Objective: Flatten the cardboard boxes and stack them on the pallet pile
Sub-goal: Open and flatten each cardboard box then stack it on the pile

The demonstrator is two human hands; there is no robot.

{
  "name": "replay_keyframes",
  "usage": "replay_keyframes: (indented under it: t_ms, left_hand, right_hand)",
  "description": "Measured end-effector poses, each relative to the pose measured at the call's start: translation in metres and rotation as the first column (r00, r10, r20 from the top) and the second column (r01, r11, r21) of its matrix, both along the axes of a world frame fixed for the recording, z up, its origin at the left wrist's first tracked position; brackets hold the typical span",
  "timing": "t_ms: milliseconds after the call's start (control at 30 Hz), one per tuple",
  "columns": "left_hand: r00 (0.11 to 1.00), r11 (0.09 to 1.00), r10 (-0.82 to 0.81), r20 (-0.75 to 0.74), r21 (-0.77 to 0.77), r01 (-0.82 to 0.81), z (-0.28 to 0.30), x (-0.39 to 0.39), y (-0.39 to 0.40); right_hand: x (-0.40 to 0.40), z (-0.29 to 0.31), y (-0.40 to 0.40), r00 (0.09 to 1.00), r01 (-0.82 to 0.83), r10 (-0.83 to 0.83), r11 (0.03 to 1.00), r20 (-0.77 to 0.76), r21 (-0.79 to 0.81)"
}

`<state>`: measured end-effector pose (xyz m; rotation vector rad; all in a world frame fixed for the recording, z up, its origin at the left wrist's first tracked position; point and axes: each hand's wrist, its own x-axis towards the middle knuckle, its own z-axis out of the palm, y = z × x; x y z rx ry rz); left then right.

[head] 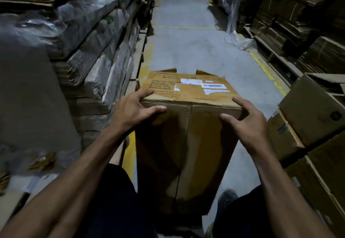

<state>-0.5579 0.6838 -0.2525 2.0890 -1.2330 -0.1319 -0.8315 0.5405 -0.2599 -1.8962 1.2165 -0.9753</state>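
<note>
A tall brown cardboard box (186,144) stands upright on the aisle floor right in front of me, with white labels and black print on its top face. My left hand (134,110) grips the box's near left top corner, fingers over the top edge and thumb on the front face. My right hand (244,123) grips the near right top corner the same way. A taped seam runs down the front face. Torn flaps stick up at the far edge of the top.
Pallet piles of flattened cardboard (104,54), partly wrapped in plastic film, line the left side. Erected boxes (313,118) are stacked at the right. More flat stacks (291,23) stand further back right. The grey aisle floor (186,41) with yellow lines runs ahead.
</note>
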Motion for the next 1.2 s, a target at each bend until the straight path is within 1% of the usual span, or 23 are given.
replay_keyframes:
  t_ms: [100, 167, 233, 333, 400, 467, 533, 567, 667, 833, 900, 967, 1033, 1100, 1200]
  left_hand:
    - [0.996, 0.996, 0.086, -0.007, -0.026, -0.086, 0.018, 0.005, -0.013]
    - [0.993, 0.993, 0.116, 0.002, 0.01, -0.116, 0.017, 0.006, -0.024]
    - [0.993, 0.993, 0.114, -0.007, 0.041, -0.114, 0.006, 0.005, -0.034]
    - [0.989, 0.993, 0.118, -0.084, 0.013, -0.117, -0.017, 0.004, -0.048]
    - [0.976, 0.985, 0.146, -0.16, -0.068, -0.159, -0.031, 0.001, -0.054]
    - [0.936, 0.969, 0.166, -0.309, -0.125, -0.213, -0.046, -0.003, -0.057]
    - [0.869, 0.964, 0.186, -0.459, -0.087, -0.252, -0.072, -0.004, -0.056]
    - [0.833, 0.966, 0.204, -0.514, -0.035, -0.258, -0.089, -0.004, -0.054]
    - [0.76, 0.961, 0.254, -0.598, 0.07, -0.266, -0.136, -0.009, -0.044]
    - [0.674, 0.927, 0.375, -0.637, 0.267, -0.264, -0.196, -0.006, -0.03]
    - [0.642, 0.918, 0.394, -0.657, 0.308, -0.249, -0.212, 0.0, -0.029]
    - [0.631, 0.912, 0.406, -0.661, 0.334, -0.237, -0.225, 0.003, -0.029]
    - [0.624, 0.901, 0.425, -0.656, 0.372, -0.221, -0.235, 0.002, -0.031]
    - [0.631, 0.897, 0.433, -0.644, 0.378, -0.229, -0.24, 0.004, -0.036]
    - [0.684, 0.878, 0.464, -0.563, 0.397, -0.269, -0.241, 0.013, -0.053]
  right_hand:
    - [0.008, 0.016, -0.014, 1.0, 0.011, -0.01, 0.999, 0.023, -0.032]
    - [0.015, 0.013, -0.022, 1.0, 0.023, -0.022, 1.0, 0.011, -0.011]
    - [0.021, 0.0, -0.029, 0.999, 0.048, -0.049, 0.999, 0.014, 0.021]
    - [0.027, -0.023, -0.033, 0.997, 0.075, -0.076, 0.997, 0.023, 0.037]
    - [0.034, -0.04, -0.028, 0.993, 0.09, -0.099, 0.989, 0.071, 0.117]
    - [0.041, -0.063, -0.022, 0.983, 0.131, -0.156, 0.964, 0.094, 0.231]
    - [0.044, -0.089, -0.018, 0.972, 0.176, -0.219, 0.92, 0.086, 0.351]
    - [0.043, -0.103, -0.015, 0.969, 0.186, -0.237, 0.893, 0.076, 0.41]
    - [0.034, -0.146, 0.001, 0.972, 0.163, -0.231, 0.815, 0.053, 0.556]
    - [0.023, -0.202, 0.021, 0.98, 0.175, -0.193, 0.703, -0.053, 0.69]
    - [0.025, -0.214, 0.021, 0.982, 0.166, -0.181, 0.664, -0.059, 0.729]
    - [0.027, -0.224, 0.017, 0.98, 0.163, -0.192, 0.642, -0.049, 0.749]
    - [0.032, -0.232, 0.01, 0.978, 0.17, -0.202, 0.653, -0.047, 0.738]
    - [0.038, -0.236, -0.001, 0.976, 0.181, -0.211, 0.675, -0.048, 0.716]
    - [0.047, -0.236, -0.022, 0.97, 0.232, -0.219, 0.718, -0.104, 0.656]
